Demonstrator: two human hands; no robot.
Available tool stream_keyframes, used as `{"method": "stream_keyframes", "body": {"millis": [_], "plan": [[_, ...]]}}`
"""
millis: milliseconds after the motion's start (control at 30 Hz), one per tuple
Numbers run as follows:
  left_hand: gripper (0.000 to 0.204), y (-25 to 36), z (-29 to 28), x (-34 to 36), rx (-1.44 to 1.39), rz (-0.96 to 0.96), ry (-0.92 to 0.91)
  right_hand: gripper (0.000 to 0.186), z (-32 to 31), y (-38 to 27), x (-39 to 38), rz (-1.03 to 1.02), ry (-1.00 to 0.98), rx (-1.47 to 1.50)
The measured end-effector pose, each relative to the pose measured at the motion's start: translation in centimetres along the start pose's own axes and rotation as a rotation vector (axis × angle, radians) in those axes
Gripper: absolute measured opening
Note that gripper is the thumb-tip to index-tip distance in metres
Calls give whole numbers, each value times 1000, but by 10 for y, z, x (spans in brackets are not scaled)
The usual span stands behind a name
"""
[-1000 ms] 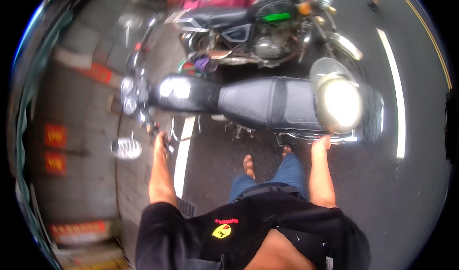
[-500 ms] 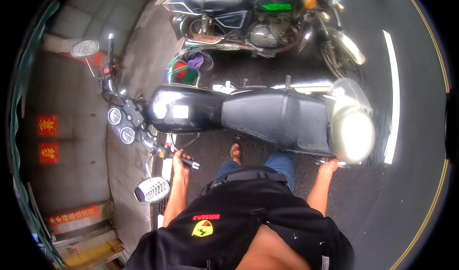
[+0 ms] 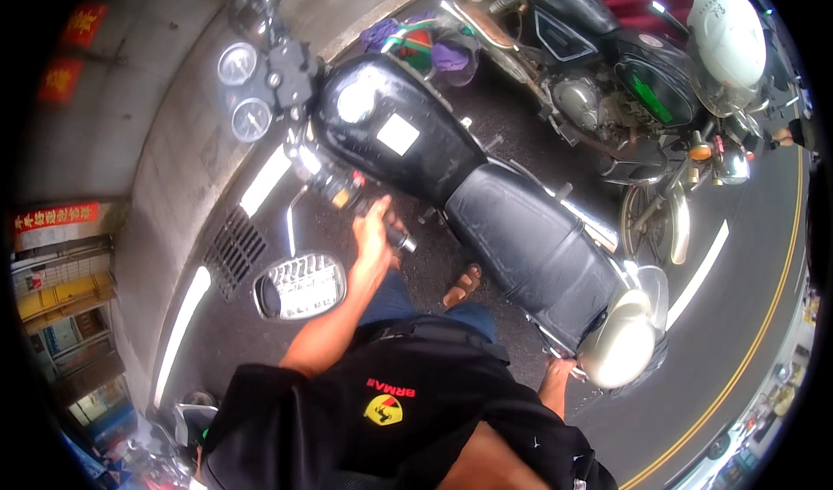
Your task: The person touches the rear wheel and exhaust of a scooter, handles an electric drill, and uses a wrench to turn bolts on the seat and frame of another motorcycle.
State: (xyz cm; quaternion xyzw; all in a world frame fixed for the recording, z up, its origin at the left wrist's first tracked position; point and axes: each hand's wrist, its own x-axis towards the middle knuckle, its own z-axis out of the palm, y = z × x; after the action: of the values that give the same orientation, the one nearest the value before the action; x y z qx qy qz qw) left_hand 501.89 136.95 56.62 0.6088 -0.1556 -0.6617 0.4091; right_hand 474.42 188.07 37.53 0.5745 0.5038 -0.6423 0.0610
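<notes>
A black motorcycle [image 3: 395, 99] stands before me, its front at the left and its tail at the right. My left hand [image 3: 375, 230] is closed around the handlebar grip [image 3: 404, 243] nearest me, with a lever beside it. At the rear, my right hand [image 3: 558, 375] holds the metal grab rail [image 3: 555, 349] under the seat's end; its fingers are partly hidden. Above that hand, a cream helmet [image 3: 618, 338] rests on the tail. The long black seat [image 3: 529, 238] lies between my hands. A mirror [image 3: 299, 287] sticks out below the handlebar, near my left forearm.
A second motorcycle [image 3: 581, 99] stands close on the far side, with a white helmet [image 3: 729, 34] on it. Bags [image 3: 425, 52] hang between the two bikes. A concrete kerb and wall [image 3: 186, 117] border the left, near a drain grate [image 3: 234, 251]. Road lines run at right.
The motorcycle now lies slanted across the view, front farther up and tail lower. Both hands keep their hold. The second motorcycle has shifted right in view, and its white helmet now shows.
</notes>
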Motion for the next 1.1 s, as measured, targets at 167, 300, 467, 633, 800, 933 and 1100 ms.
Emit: {"method": "stream_keyframes", "body": {"millis": [167,300,467,633,800,933,1100], "plan": [[13,-1,27,14,-116,117,-127,36,62,-12,16,15,-271,-39],[15,14,50,26,-79,229,-153,39,104,-19,-27,30,-477,-86],[19,27,55,29,-33,312,-80,42,126,-19,-73,-26,-353,-31],[18,40,7,36,-124,434,-19,40,133,8,-134,-206,-391,-15],[17,42,-3,3,-117,433,-55,30,116,11,-129,-251,-387,-21],[18,60,-11,6,-112,404,-6,25,110,17,-133,-198,-421,-70],[17,52,-5,4,-106,366,-44,32,116,12,-116,-66,-412,-53]]}}
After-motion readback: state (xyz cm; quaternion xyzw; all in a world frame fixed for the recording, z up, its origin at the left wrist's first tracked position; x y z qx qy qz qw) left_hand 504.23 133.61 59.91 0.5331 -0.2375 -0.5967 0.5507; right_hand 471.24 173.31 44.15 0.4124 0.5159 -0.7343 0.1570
